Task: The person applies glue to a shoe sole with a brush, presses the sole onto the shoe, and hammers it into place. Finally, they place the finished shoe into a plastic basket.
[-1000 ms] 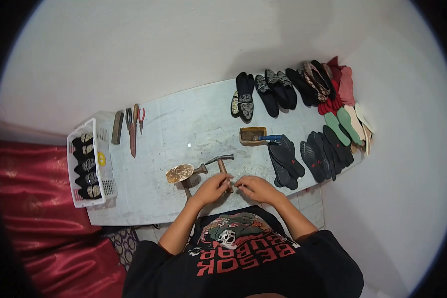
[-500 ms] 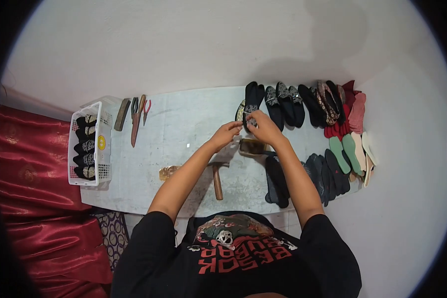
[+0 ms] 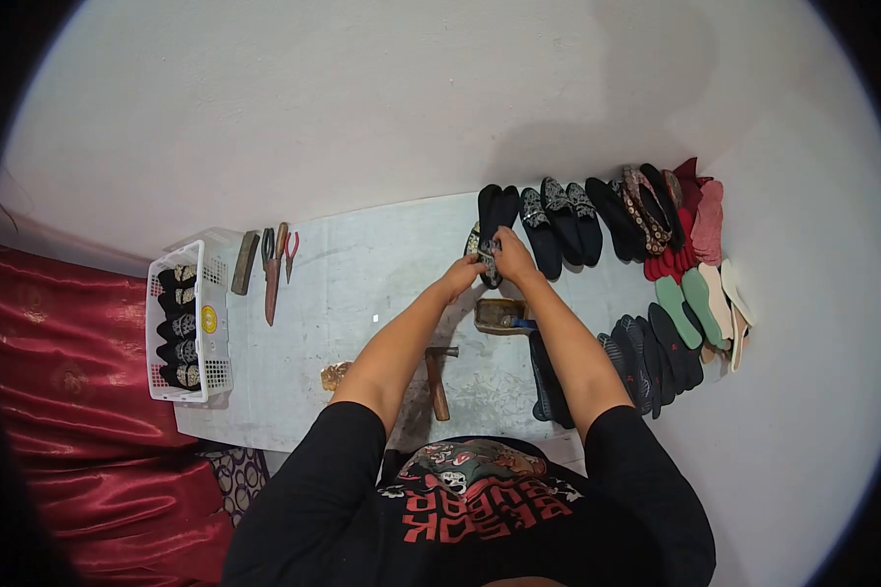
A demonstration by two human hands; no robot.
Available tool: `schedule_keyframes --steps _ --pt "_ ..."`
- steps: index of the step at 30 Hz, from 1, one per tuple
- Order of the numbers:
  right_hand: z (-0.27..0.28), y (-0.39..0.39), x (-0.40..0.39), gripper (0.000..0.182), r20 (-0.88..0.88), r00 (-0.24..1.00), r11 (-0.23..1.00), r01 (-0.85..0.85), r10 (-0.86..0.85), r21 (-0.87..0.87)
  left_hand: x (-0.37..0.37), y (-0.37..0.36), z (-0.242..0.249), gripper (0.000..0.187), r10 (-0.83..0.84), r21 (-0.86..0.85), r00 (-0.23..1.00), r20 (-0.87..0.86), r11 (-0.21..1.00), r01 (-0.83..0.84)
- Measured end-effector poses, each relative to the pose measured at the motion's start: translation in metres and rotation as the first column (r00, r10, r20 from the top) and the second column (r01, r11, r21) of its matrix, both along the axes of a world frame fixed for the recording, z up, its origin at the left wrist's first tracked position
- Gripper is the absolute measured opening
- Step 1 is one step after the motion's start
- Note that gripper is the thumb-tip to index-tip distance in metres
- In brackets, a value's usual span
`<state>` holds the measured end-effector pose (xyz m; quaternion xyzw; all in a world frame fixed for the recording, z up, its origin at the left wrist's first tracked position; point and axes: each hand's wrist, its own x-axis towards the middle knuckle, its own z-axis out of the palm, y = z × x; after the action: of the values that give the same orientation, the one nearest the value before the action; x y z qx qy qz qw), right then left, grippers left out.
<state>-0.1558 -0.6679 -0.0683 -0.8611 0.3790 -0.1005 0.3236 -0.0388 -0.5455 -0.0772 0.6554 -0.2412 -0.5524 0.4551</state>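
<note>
A pair of black slip-on shoes (image 3: 490,205) with silvery patterned fronts lies at the far side of the table, fronts toward me. My left hand (image 3: 462,275) has its fingers closed at the patterned front from the left. From the right, my right hand (image 3: 513,259) pinches the same part, covering some of it. Another shoe with a pale gold pattern (image 3: 473,240) shows partly beneath or beside the pair. Just nearer to me sits an open container of brownish stuff (image 3: 500,315) with a blue-handled brush (image 3: 524,323) at its right.
A hammer (image 3: 438,384) and an amber lump (image 3: 336,376) lie nearer me. Pliers (image 3: 291,256), a knife (image 3: 272,293) and a sharpening block (image 3: 246,262) lie left, beside a white basket (image 3: 215,374) of shoes. More shoes (image 3: 558,217), black soles (image 3: 646,357) and green insoles (image 3: 677,311) line the right.
Both hands have come down onto the front of the shoes, and their fingers have closed there. The whole view has shifted slightly, so the table sits lower.
</note>
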Motion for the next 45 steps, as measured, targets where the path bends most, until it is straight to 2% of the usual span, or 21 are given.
schedule_keyframes --steps 3,5,7,9,11,13,14,16,19,22,26,28,29,32,35,37,39,40,41,43,45 --pt "0.014 0.001 -0.002 0.024 0.163 0.987 1.000 -0.004 0.006 -0.016 0.001 0.004 0.009 0.055 0.020 0.101 0.999 -0.024 0.995 -0.018" --pt "0.032 0.005 -0.006 0.017 0.284 0.959 0.999 0.011 0.002 -0.042 0.006 0.008 0.017 0.043 0.101 -0.021 0.980 -0.172 0.994 -0.106" --pt "0.055 0.004 -0.009 0.018 0.453 0.891 0.999 -0.009 -0.013 0.046 0.014 0.010 0.021 0.041 0.126 -0.074 0.988 -0.087 0.988 -0.133" --pt "0.073 0.006 -0.015 0.018 0.466 0.884 0.995 -0.026 -0.023 0.100 0.027 0.007 0.018 0.046 0.272 -0.133 0.962 -0.034 0.953 -0.274" --pt "0.085 0.009 -0.021 0.020 0.532 0.846 0.903 -0.206 -0.029 0.377 0.029 0.012 0.017 0.053 0.354 -0.160 0.934 -0.047 0.920 -0.357" --pt "0.086 0.026 -0.021 0.020 0.641 0.768 0.875 -0.318 0.012 0.365 0.026 0.021 0.047 0.070 0.256 -0.110 0.760 -0.598 0.912 -0.395" --pt "0.088 0.040 -0.022 0.020 0.673 0.738 0.831 -0.347 -0.043 0.434 0.035 0.026 0.043 0.081 0.026 -0.149 0.759 -0.651 0.976 -0.161" --pt "0.092 0.061 -0.019 0.020 0.706 0.701 0.775 -0.390 -0.100 0.497 0.020 0.033 0.063 0.083 0.036 -0.149 0.798 -0.601 0.976 -0.156" --pt "0.086 0.096 -0.021 0.023 0.546 0.743 0.825 0.013 -0.386 0.565 0.008 0.050 0.068 0.084 0.014 -0.168 0.819 -0.573 0.976 -0.135" --pt "0.089 0.126 -0.028 0.033 0.566 0.752 0.856 -0.004 -0.339 0.517 -0.001 0.069 0.076 0.079 0.093 -0.275 0.835 -0.542 0.919 -0.281" --pt "0.093 0.161 -0.030 0.058 0.627 0.708 0.832 -0.101 -0.325 0.545 -0.003 0.085 0.064 0.073 0.034 -0.340 0.846 -0.532 0.906 -0.250" --pt "0.101 0.179 -0.031 0.082 0.677 0.623 0.744 -0.219 -0.392 0.631 -0.014 0.089 0.069 0.062 0.269 -0.345 0.858 -0.437 0.831 -0.436" --pt "0.099 0.185 -0.033 0.082 0.673 0.630 0.739 -0.225 -0.387 0.635 -0.021 0.091 0.071 0.062 0.281 -0.340 0.853 -0.440 0.827 -0.448" --pt "0.081 0.204 -0.034 0.108 0.596 0.772 0.902 -0.074 -0.218 0.425 -0.036 0.095 0.071 0.058 0.493 -0.418 0.858 -0.144 0.756 -0.505" --pt "0.081 0.208 -0.043 0.113 0.602 0.772 0.850 -0.165 -0.204 0.501 -0.027 0.105 0.037 0.055 0.466 -0.396 0.884 -0.033 0.806 -0.440" --pt "0.071 0.208 -0.044 0.110 0.648 0.738 0.862 -0.192 -0.189 0.470 -0.032 0.123 0.062 0.054 0.465 -0.352 0.883 -0.064 0.818 -0.455" --pt "0.092 0.209 -0.052 0.104 0.569 0.764 0.663 -0.259 -0.305 0.703 -0.027 0.141 0.077 0.062 0.372 -0.283 0.925 -0.083 0.881 -0.380" --pt "0.084 0.211 -0.048 0.095 0.642 0.721 0.808 -0.201 -0.261 0.554 -0.015 0.144 0.071 0.067 0.339 -0.280 0.936 -0.091 0.893 -0.351" --pt "0.078 0.207 -0.053 0.095 0.636 0.727 0.807 -0.200 -0.258 0.556 -0.004 0.147 0.066 0.067 0.344 -0.278 0.934 -0.098 0.892 -0.357" --pt "0.098 0.203 -0.064 0.089 0.527 0.760 0.561 -0.264 -0.380 0.785 0.012 0.160 0.076 0.073 0.390 -0.355 0.916 -0.091 0.847 -0.395" --pt "0.108 0.202 -0.077 0.083 0.469 0.779 0.447 -0.274 -0.416 0.851 0.030 0.182 0.106 0.088 0.437 -0.329 0.895 -0.095 0.834 -0.442"
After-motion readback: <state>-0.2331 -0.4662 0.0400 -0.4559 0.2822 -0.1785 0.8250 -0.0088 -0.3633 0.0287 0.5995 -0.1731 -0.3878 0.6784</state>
